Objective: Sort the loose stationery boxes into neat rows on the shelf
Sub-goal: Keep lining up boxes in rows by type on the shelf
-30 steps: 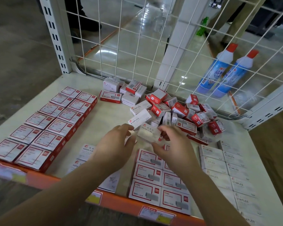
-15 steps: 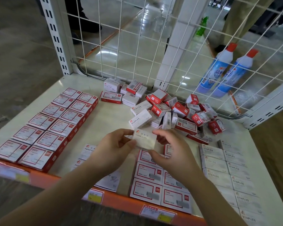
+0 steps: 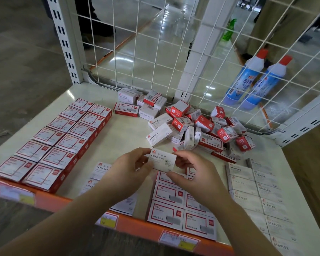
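Paper-clip box turned face-up for sorting

Both hands, left hand (image 3: 131, 168) and right hand (image 3: 193, 171), pinched the white paper clips box (image 3: 162, 160) between their fingers (image 3: 181, 154); it had been turned label-up since a second earlier, probably bound for the paper-clips row (image 3: 100, 174) under the left fingers, the loose pile (image 3: 192, 126) lying beyond.

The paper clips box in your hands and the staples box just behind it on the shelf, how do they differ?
The paper clips box is held off the shelf between the left hand and right hand; the staples box lies loose at the pile's edge. One is printed PAPER CLIPS with a clip drawing, the other STAPLES. Both are small, white, with a red logo.
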Available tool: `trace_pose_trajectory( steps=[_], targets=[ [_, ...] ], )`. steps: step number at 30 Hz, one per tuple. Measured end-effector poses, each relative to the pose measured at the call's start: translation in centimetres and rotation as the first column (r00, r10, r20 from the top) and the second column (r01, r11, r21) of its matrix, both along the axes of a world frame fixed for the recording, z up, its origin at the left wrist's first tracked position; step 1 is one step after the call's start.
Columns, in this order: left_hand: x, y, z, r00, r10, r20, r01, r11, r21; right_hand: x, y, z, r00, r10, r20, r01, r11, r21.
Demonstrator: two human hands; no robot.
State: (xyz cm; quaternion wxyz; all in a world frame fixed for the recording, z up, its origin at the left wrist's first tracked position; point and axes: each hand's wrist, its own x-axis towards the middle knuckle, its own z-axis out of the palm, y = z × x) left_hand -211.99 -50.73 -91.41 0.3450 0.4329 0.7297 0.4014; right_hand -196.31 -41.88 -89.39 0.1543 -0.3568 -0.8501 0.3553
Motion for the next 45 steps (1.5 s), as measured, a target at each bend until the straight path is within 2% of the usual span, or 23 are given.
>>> trace_pose_trajectory(
  steps=[5, 11, 16, 21, 27, 38, 45],
  targets=[
    [-0.7, -0.3, 0.4, 0.993, 0.065, -0.099, -0.062, 0.997, 0.035, 0.1, -0.2, 0.2, 1.000, 0.001, 0.011, -0.001, 1.000, 0.000],
    [-2.0, -1.8, 0.4, 0.933, 0.135, -0.335, -0.119, 0.991, 0.067, -0.7, -0.8, -0.1, 0.991, 0.078, 0.106, -0.075, 0.996, -0.040],
    [-2.4, -3.4, 0.5, 0.861, 0.083, -0.502, -0.099, 0.995, -0.006, -1.6, -1.5, -0.1, 0.980, 0.106, 0.171, -0.103, 0.994, -0.027],
    [-3.0, -4.5, 0.5, 0.815, 0.037, -0.578, -0.095, 0.993, -0.069, -2.3, -2.2, -0.4, 0.978, 0.101, 0.182, -0.093, 0.994, -0.053],
    [-3.5, -5.4, 0.1, 0.801, 0.004, -0.598, -0.095, 0.988, -0.121, -2.8, -2.9, -1.0, 0.979, 0.098, 0.176, -0.080, 0.991, -0.110],
    [-3.7, -6.0, -0.1, 0.811, -0.088, -0.578, -0.002, 0.988, -0.155, -4.2, -2.9, -1.1, 0.984, 0.043, 0.171, -0.029, 0.996, -0.083],
    [-3.3, -6.2, 0.4, 0.808, -0.145, -0.571, 0.051, 0.983, -0.178, -4.5, -3.9, -1.9, 0.970, 0.089, 0.225, -0.065, 0.991, -0.114]
  ],
)
